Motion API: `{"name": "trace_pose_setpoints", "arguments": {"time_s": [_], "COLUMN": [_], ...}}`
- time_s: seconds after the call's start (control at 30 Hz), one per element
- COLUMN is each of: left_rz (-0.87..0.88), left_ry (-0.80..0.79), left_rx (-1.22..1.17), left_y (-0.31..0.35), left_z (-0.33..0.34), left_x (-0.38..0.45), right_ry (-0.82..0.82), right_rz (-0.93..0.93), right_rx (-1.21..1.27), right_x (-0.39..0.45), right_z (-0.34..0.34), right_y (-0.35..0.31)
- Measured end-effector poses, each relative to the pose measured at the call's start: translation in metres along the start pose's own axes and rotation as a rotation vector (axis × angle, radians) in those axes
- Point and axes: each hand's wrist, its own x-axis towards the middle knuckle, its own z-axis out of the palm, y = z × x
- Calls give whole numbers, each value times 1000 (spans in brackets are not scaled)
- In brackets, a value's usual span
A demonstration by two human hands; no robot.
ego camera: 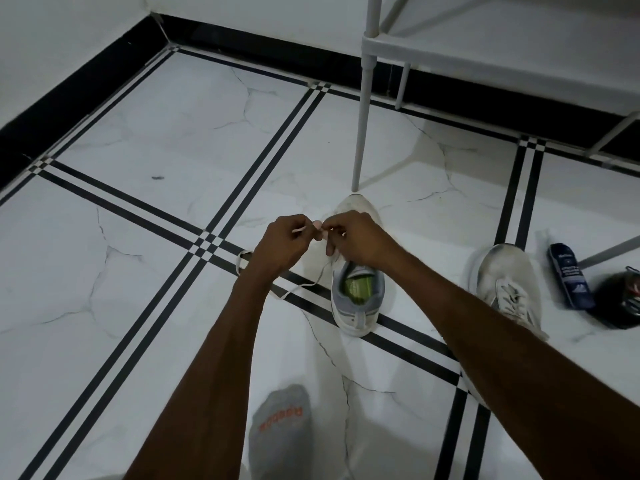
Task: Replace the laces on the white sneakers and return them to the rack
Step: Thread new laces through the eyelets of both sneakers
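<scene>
A white sneaker with a grey heel collar and a green insole stands on the floor, toe pointing away from me. Just above its front part my left hand and my right hand meet, each pinching a white lace. One loose end of the lace trails down to the left across the tiles. The second white sneaker, still laced, lies to the right, partly behind my right forearm. The white rack stands at the back right.
A dark blue cleaner bottle lies right of the second sneaker, next to a black shoe at the frame edge. A rack leg comes down just beyond the sneaker's toe. My grey-socked foot is at the bottom.
</scene>
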Motion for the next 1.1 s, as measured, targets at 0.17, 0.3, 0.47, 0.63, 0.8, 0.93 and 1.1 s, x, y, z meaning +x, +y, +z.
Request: {"name": "trace_pose_setpoints", "arguments": {"time_s": [0.17,0.3,0.47,0.63,0.8,0.93,1.1], "left_rz": [54,1,-25,25,101,113,79], "left_ry": [209,270,182,177,129,43,1], "left_rx": [-84,-273,-409,-324,-207,-54,132], "left_y": [1,9,13,12,16,19,19], "left_z": [6,21,33,42,49,55,64], "left_x": [2,3,6,6,8,5,6], "right_ry": [85,150,331,-15,202,260,199], "right_rz": [64,56,192,319,182,184,385], "right_rx": [-13,-31,-15,-149,-295,-155,350], "right_x": [-4,-12,-24,-38,-42,-43,-41], "right_z": [13,14,-11,-34,-16,-14,-19], "right_y": [5,6,19,29,38,53,70]}}
